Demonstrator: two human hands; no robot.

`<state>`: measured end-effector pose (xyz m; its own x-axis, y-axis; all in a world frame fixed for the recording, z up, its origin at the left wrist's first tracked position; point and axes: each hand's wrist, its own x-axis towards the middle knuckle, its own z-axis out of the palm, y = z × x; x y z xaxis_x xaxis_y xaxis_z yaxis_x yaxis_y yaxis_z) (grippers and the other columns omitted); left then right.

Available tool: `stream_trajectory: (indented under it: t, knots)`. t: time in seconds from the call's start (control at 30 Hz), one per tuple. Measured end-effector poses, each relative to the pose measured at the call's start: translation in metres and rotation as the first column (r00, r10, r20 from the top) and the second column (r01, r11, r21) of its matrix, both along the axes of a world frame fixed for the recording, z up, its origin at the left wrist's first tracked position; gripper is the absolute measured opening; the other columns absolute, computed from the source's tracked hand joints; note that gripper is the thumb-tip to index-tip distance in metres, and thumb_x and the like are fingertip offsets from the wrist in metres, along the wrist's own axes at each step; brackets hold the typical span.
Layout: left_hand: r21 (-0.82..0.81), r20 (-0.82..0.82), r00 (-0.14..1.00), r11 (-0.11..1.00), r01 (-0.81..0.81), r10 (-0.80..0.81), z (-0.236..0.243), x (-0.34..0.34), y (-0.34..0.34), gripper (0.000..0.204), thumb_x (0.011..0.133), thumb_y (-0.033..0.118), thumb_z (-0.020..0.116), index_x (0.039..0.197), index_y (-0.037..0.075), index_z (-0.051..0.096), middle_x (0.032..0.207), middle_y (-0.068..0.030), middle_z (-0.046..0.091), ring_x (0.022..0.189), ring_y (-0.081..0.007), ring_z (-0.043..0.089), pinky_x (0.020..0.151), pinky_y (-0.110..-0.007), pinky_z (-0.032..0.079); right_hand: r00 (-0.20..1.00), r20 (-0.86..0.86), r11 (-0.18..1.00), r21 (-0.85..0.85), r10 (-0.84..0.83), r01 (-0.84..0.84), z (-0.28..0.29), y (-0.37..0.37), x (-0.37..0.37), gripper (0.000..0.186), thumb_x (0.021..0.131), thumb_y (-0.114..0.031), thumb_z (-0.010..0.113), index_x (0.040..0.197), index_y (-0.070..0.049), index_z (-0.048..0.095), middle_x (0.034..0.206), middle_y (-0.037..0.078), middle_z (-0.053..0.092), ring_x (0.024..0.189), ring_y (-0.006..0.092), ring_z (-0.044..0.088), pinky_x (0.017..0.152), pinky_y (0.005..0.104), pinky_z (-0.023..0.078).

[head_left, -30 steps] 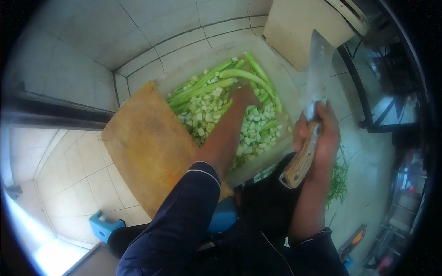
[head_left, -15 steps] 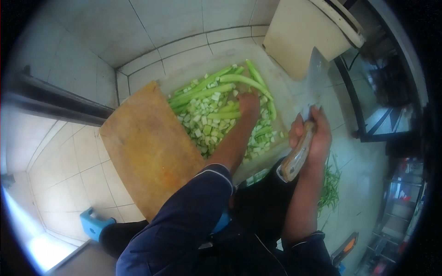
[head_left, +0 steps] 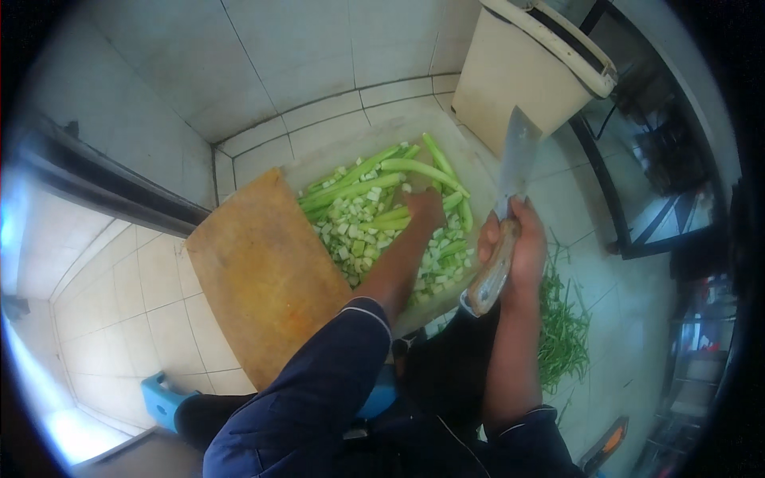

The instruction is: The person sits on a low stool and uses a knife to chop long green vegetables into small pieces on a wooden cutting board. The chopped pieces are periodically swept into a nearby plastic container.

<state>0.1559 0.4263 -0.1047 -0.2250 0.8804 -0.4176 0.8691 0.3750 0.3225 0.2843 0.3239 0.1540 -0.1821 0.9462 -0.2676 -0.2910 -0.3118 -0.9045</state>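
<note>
My left hand [head_left: 425,209] reaches down among long pale-green vegetables [head_left: 351,188] in a wide translucent tub [head_left: 478,171]. Its fingers are mostly hidden there, so I cannot make out what they grasp. Small diced pieces [head_left: 355,247] with white flesh lie thickly around it. Over the tub's right side, my right hand [head_left: 526,245] is closed round the wooden handle of a broad-bladed kitchen knife [head_left: 518,159]. The blade points away from me and stays above the vegetables. A worn wooden cutting board [head_left: 267,271] rests slanting across the tub's left side.
Behind the tub's right corner stands a cream bin [head_left: 526,76]. Green trimmings [head_left: 564,334] are heaped on the tiled floor to the right. Beyond stands a dark-framed rack [head_left: 637,175]. A blue stool [head_left: 163,402] is at lower left, an orange-and-black-handled tool [head_left: 610,442] at lower right.
The view has shifted, so the tub and board sit lower in it. My right hand and the knife have come left, closer to the tub. My left hand stays among the vegetables.
</note>
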Motion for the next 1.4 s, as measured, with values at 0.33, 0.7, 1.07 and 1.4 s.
stream_trajectory:
  t: [0.33,0.7,1.07,1.4]
  knots:
    - [0.252,0.509,0.817,0.954,0.159,-0.271,0.053,-0.070,-0.005,0.075,0.054,0.032,0.086,0.120,0.002,0.067,0.112,-0.0207,0.071,0.103,-0.0336,0.068,0.092,-0.040,0.052,0.998,-0.061,1.000,-0.012,0.017,-0.018,0.002,0.001,-0.002,0.021,0.102,-0.027,0.042,0.106,-0.007,0.048,0.062,0.007,0.052,0.042,0.0181,0.050,0.041,0.0302,0.044]
    - [0.600,0.673,0.655,0.771,-0.212,-0.343,0.227,-0.111,-0.086,0.042,0.076,0.019,0.083,0.105,0.000,0.060,0.092,-0.0082,0.066,0.087,-0.0180,0.063,0.081,-0.035,0.052,0.997,-0.047,0.998,-0.028,0.055,-0.056,0.000,-0.001,-0.005,0.021,0.101,-0.028,0.042,0.104,-0.007,0.049,0.062,0.007,0.052,0.043,0.0198,0.051,0.043,0.0322,0.042]
    - [0.532,0.844,0.474,0.510,-0.676,-0.251,0.273,-0.158,-0.141,0.030,0.081,0.011,0.079,0.101,-0.001,0.060,0.091,-0.0096,0.066,0.081,-0.0187,0.065,0.072,-0.035,0.054,0.995,-0.050,0.996,0.016,0.084,-0.083,-0.004,-0.005,-0.016,0.020,0.100,-0.027,0.045,0.103,-0.007,0.050,0.064,0.008,0.055,0.045,0.0216,0.052,0.047,0.0342,0.045]
    - [0.332,0.942,0.316,0.462,-0.822,-0.115,0.367,-0.296,-0.252,0.036,0.083,0.017,0.077,0.107,-0.004,0.061,0.093,-0.0108,0.063,0.083,-0.0232,0.065,0.073,-0.038,0.056,0.999,-0.052,1.000,0.003,-0.014,0.014,0.004,-0.018,-0.021,0.021,0.099,-0.027,0.049,0.101,-0.006,0.050,0.066,0.007,0.055,0.050,0.0197,0.054,0.049,0.0329,0.047]
